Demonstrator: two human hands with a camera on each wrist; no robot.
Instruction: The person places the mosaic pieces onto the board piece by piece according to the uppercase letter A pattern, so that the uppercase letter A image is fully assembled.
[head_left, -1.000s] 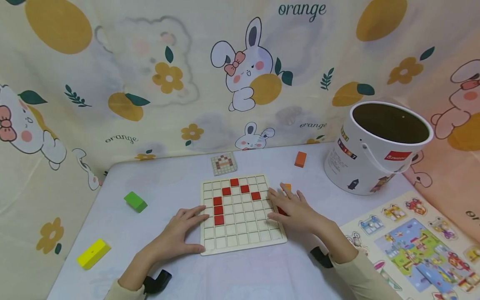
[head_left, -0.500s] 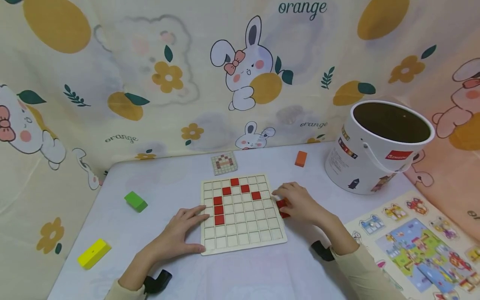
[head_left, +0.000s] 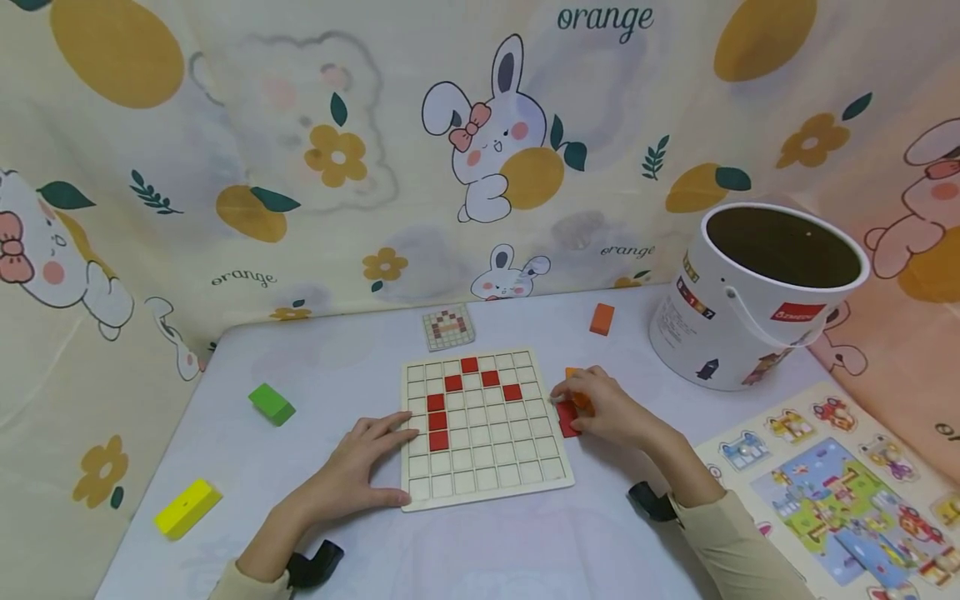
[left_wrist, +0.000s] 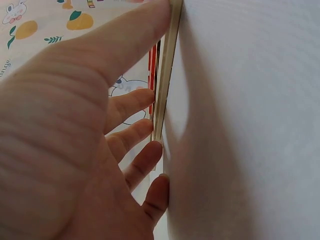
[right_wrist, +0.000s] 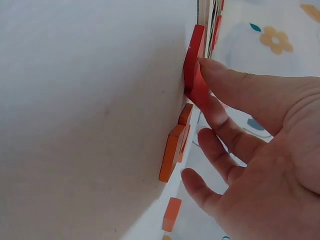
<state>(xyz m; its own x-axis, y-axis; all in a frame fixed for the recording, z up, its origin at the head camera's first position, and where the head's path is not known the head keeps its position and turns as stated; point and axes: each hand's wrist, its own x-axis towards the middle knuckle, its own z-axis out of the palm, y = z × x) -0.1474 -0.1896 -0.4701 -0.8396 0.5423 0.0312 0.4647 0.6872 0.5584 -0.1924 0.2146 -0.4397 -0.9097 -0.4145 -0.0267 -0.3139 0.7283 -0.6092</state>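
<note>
Red tiles [head_left: 567, 417] at the grid board's [head_left: 487, 492] three o'clock edge are being gathered by the right hand [head_left: 600, 408], fingertips pinching one, while the relaxed left hand [head_left: 352, 471] is bracing the board; seating it squarely probably comes next.

The wooden grid board [head_left: 486, 429] served as landmark. Its left edge was blocked by the left hand [head_left: 358, 471], fingers [left_wrist: 137, 102] pressed against the rim. Its right edge was occupied by the right hand [head_left: 603, 408] and the loose red tiles [head_left: 567, 414] and orange tiles [right_wrist: 173, 150] lying just beside it. Behind the board, a small pattern card [head_left: 448, 326] and an orange block [head_left: 602, 317] stood apart, with table between. Right of the board, the white bucket [head_left: 750, 300] and puzzle tray [head_left: 832, 492] closed that side. Left of the board, the green block [head_left: 271, 403] and yellow block [head_left: 187, 507] lay well apart.
</note>
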